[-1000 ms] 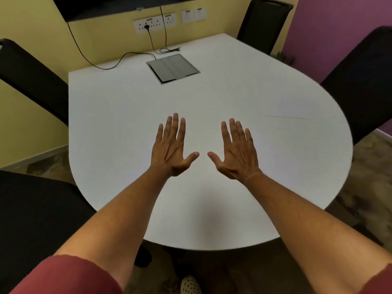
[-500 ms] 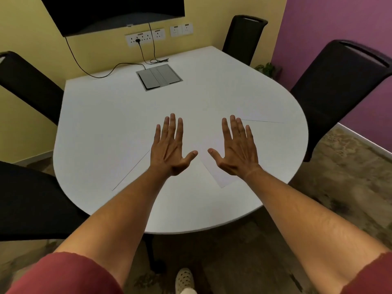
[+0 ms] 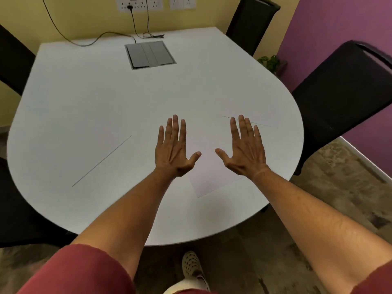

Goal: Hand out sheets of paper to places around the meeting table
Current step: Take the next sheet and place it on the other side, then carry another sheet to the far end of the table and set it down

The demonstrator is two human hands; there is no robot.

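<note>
Head view — hands: my left hand (image 3: 172,150) and right hand (image 3: 244,149) are both spread flat, palms down, over the white surface (image 3: 84,107); fingers (image 3: 175,126) splayed and released, holding nothing. I cannot tell whether the palms touch the paper or hover just above it.

Head view — nearest sheet: one sheet of paper (image 3: 210,177) lies flat between and under my hands, turned at an angle, its near corner pointing toward the rounded edge of the surface in front of me.

Head view — other sheets: a second sheet (image 3: 261,117) lies by my right fingertips, toward the black chair (image 3: 347,98) on the right; only its thin edge line and a faint tint show. A third sheet (image 3: 89,145) lies to the left — I read it mainly from a long dark edge line. White on white, so outlines are hard to trace.

Head view — surroundings: a grey cable hatch (image 3: 149,54) sits at the far end, well apart from all paper; another chair (image 3: 251,22) stands beyond it on the right.

Handling: I judge the paper very light, limp and thin — it will slide easily on this smooth top and crease if pinched hard.

Where to grip: flat-lying sheets give no edge to get under, so I would press lightly and drag a corner past the rim, or lift the near corner with a fingertip, then pinch there.

Risk: a quick hand movement could waft a sheet out of place.
</note>
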